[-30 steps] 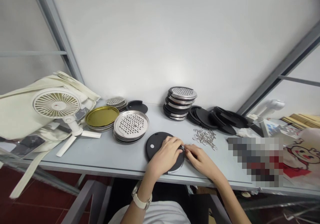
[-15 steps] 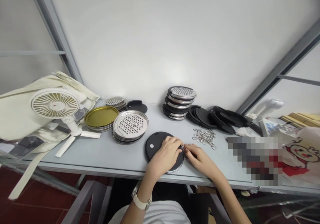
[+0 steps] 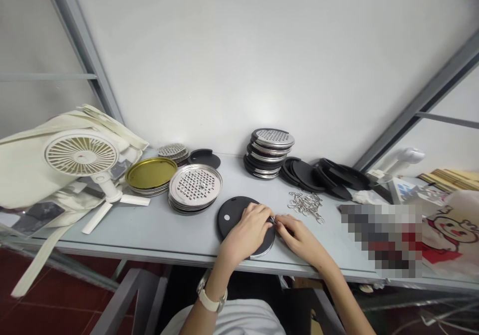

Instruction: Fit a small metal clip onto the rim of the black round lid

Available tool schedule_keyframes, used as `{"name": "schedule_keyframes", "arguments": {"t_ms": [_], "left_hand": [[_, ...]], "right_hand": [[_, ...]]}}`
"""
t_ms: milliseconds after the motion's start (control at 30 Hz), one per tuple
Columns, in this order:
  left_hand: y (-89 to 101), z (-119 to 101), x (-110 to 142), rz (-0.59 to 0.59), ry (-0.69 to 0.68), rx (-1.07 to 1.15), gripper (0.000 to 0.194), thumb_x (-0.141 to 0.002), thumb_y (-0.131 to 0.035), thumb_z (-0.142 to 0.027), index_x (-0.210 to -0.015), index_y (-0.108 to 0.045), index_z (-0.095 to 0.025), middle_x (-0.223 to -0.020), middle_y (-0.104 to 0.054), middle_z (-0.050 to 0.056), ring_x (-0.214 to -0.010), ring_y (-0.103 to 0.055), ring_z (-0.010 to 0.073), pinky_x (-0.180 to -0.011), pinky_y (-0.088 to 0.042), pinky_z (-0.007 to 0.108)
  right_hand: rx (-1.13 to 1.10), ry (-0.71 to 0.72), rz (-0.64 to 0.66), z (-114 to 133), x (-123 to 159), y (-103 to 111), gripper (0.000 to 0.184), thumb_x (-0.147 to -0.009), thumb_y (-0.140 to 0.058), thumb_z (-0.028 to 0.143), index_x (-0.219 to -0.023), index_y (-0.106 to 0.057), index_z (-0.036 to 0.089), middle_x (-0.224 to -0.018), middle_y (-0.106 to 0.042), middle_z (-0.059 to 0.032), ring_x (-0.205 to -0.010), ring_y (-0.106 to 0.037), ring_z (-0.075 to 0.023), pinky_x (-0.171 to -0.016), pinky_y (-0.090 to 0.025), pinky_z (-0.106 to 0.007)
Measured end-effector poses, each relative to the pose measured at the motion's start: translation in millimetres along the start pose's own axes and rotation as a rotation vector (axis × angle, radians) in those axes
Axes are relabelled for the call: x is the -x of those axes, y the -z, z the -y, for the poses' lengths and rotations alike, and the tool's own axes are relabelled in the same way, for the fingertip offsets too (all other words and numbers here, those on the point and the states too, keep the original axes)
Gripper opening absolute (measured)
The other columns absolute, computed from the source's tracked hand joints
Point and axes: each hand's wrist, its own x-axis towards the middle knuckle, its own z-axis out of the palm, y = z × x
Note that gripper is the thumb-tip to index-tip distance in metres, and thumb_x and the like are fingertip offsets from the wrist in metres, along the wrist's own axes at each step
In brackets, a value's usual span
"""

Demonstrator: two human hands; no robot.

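A black round grater (image 3: 235, 210) lies black side up near the table's front edge, with a white dot on it and a silver rim at its lower right. Across its top rests my left hand (image 3: 250, 229), its fingers curled at the grater's right edge. My right hand (image 3: 299, 236) is closed in a pinch at that same edge, on a small silver metal piece (image 3: 273, 220) mostly hidden by the fingertips. Just beyond the right hand is a heap of silver metal rings or hooks (image 3: 305, 203).
Stacked grater plates (image 3: 195, 187) and gold-topped discs (image 3: 151, 173) stand left, beside a white fan (image 3: 82, 153). Farther back are a stack of assembled graters (image 3: 269, 153) and loose black covers (image 3: 309, 175). A printed bag (image 3: 454, 230) lies at right.
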Motion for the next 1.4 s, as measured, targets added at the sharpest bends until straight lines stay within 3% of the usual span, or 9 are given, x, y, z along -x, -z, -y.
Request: {"name": "schedule_keyframes", "arguments": {"t_ms": [700, 1033, 1400], "left_hand": [[2.3, -4.8, 0.1, 0.027, 0.019, -0.057, 0.015, -0.093, -0.037, -0.015, -0.100, -0.049, -0.020, -0.106, -0.056, 0.004, -0.102, -0.045, 0.0190, -0.091, -0.038, 0.034], [-0.1, -0.5, 0.6, -0.005, 0.018, 0.005, 0.021, -0.093, -0.039, -0.018, -0.111, -0.047, -0.021, -0.112, -0.054, 0.004, -0.107, -0.044, 0.0199, -0.096, -0.037, 0.035], [2.9, -4.0, 1.1, 0.019, 0.042, -0.023, 0.011, -0.092, -0.038, -0.018, -0.100, -0.046, -0.021, -0.108, -0.054, 0.005, -0.105, -0.045, 0.0200, -0.093, -0.037, 0.035]], "right_hand": [[-0.002, -0.001, -0.003, 2.4, 0.0, 1.9, 0.028, -0.094, -0.034, 0.025, -0.067, -0.043, 0.020, -0.064, -0.051, 0.0018, -0.065, -0.049, -0.0161, -0.065, -0.038, -0.028], [0.006, -0.012, -0.010, 3.8, 0.2, 2.0, 0.030, -0.093, -0.036, 0.025, -0.064, -0.042, 0.020, -0.062, -0.051, 0.0017, -0.064, -0.048, -0.0159, -0.063, -0.038, -0.029], [0.023, -0.018, -0.016, 3.2, 0.8, 1.6, 0.030, -0.093, -0.035, 0.025, -0.065, -0.041, 0.021, -0.062, -0.049, 0.0020, -0.064, -0.049, -0.0161, -0.062, -0.038, -0.028]]}}
